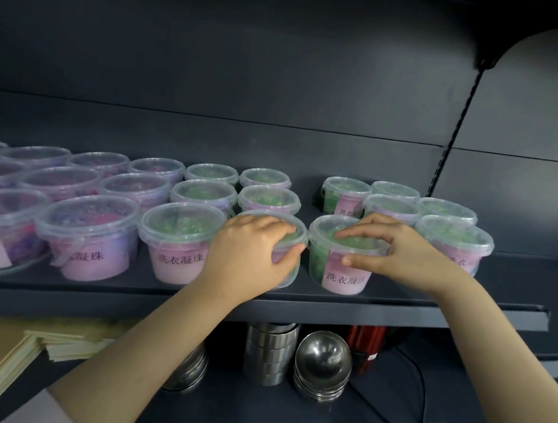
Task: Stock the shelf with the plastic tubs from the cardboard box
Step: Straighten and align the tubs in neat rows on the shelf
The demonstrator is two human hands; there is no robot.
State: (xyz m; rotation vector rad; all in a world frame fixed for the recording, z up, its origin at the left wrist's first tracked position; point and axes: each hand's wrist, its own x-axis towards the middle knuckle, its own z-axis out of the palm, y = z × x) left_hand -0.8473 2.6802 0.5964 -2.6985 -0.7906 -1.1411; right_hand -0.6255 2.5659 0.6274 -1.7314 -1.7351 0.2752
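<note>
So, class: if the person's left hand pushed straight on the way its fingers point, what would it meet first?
The left hand already grips a front-row tub. Pushed on, up and right, it would probably meet the second-row tub behind; depth is unclear.

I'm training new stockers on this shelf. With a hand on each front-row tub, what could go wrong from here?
1. The tubs under the left hand and right hand stand near the shelf edge; a pull could tip one off.
2. The left tub sits tight beside the right tub; pushing either could knock its neighbours.
3. Pressing on the thin clear lids might pop one loose.
</note>
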